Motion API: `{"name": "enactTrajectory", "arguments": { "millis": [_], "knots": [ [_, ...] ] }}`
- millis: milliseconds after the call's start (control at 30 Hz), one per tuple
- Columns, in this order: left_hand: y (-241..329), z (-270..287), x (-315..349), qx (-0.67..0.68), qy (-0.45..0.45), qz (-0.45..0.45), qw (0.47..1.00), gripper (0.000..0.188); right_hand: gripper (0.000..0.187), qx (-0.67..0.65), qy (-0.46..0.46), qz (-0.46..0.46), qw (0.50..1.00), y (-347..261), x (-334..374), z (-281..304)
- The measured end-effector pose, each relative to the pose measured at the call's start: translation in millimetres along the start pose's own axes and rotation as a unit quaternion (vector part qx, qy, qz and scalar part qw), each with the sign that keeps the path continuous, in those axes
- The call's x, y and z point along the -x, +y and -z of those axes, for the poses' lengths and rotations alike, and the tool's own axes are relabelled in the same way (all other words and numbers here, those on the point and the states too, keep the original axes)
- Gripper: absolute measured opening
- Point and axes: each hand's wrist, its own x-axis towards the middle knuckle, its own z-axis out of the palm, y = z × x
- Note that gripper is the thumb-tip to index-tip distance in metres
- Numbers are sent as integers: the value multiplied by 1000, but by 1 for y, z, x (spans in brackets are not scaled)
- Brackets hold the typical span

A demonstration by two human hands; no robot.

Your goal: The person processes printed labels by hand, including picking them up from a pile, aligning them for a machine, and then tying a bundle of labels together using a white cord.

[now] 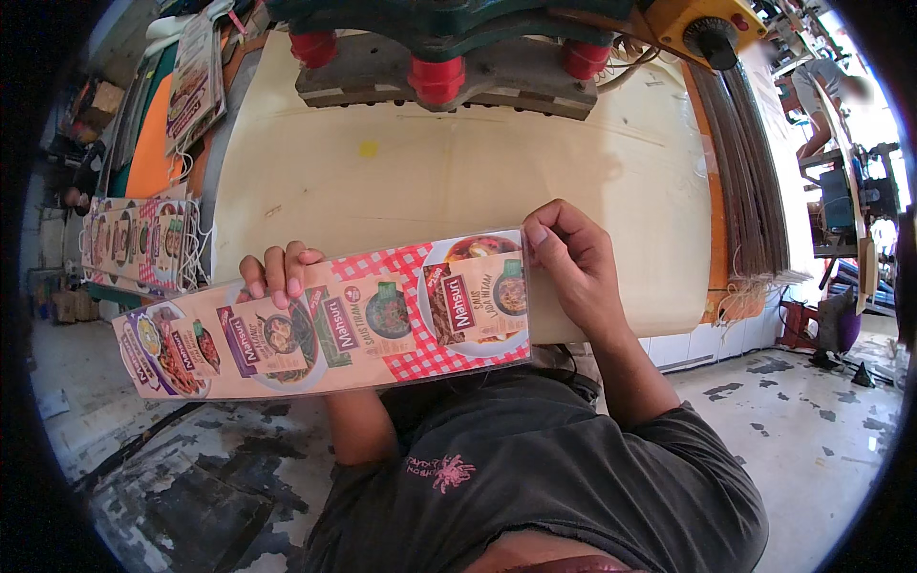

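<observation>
A long printed strip (396, 296) with a clear, shiny edge is held slanting in front of my body, over the near side of the table. Food pictures and red-and-white checks cover its face. My left hand (277, 272) grips it from behind, with several fingers curled over the upper edge left of the middle; the thumb is hidden. At the upper right corner, my right hand (578, 272) pinches the strip between thumb and bent fingers. Beyond the strip lies the cream tabletop sheet (458, 181), with a small yellow spot on it.
A dark green machine (458, 24) with red cylinders (437, 79) and a grey metal bar (363, 81) spans the far side. A yellow control box (702, 29) hangs upper right. Printed strips with white strings (138, 244) lie left; stacked brownish sheets (750, 172) stand right. Another person (817, 95) is far right.
</observation>
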Motion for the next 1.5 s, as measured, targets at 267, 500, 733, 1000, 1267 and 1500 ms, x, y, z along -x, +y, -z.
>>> {"name": "enactTrajectory", "arguments": {
  "millis": [267,500,733,1000,1267,1500],
  "knots": [
    [1,0,-1,1,-18,-4,1000,14,24,-30,7,-12,999,-6,0,-3],
    [1,-10,2,-17,17,-4,1000,12,18,-27,4,-17,999,-3,3,-3],
    [2,-2,3,-11,-6,-14,1000,14,13,-5,-12,-17,1000,2,1,0],
    [-2,-32,-14,-21,-128,-31,991,49,10,-14,-19,-19,1000,5,2,1],
    [-4,-79,-8,-87,-189,-60,976,64,10,0,30,11,1000,13,1,-3],
    [-3,-90,-15,-45,-312,-179,932,65,13,-143,43,4,989,2,0,6]
  ]
}}
